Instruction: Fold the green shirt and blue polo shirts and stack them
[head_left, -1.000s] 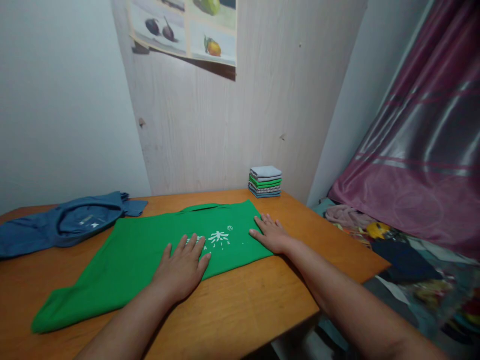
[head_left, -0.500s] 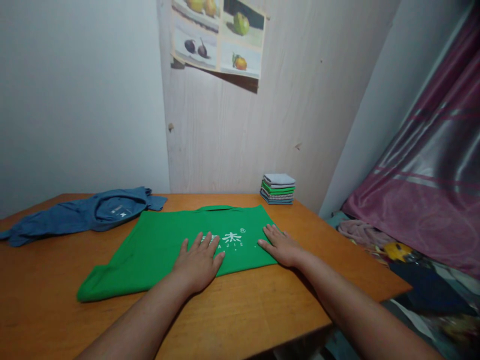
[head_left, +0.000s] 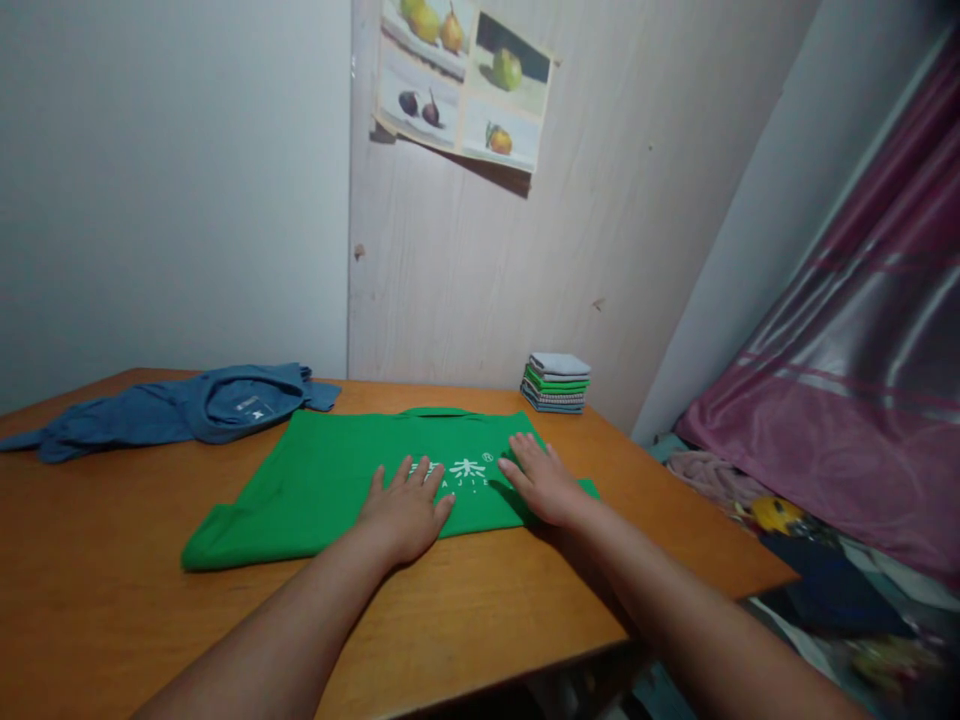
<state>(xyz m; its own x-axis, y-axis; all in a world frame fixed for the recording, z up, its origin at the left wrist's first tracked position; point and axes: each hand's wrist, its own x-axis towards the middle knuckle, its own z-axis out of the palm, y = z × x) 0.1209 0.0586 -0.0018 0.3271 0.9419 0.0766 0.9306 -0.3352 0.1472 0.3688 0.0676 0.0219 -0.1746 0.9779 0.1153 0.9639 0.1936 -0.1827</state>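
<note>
A green shirt (head_left: 322,480) with white lettering lies partly folded on the wooden table, its neckline at the far edge. My left hand (head_left: 409,508) rests flat on the middle of the shirt with fingers spread, covering part of the lettering. At the shirt's right part is my right hand (head_left: 541,480), fingers apart and holding nothing, over or just touching the cloth; which of the two is unclear. A small green flap shows to the right of that hand.
A crumpled blue shirt (head_left: 172,408) lies at the table's (head_left: 480,640) back left. Folded cloths form a stack (head_left: 556,384) at the back right. Beyond the right edge are a pink curtain (head_left: 810,400) and piled clothes (head_left: 832,585).
My right hand has shifted left and slightly up over the shirt. A green flap now shows to its right. My left hand stays on the cloth. The camera view has shifted a little.
</note>
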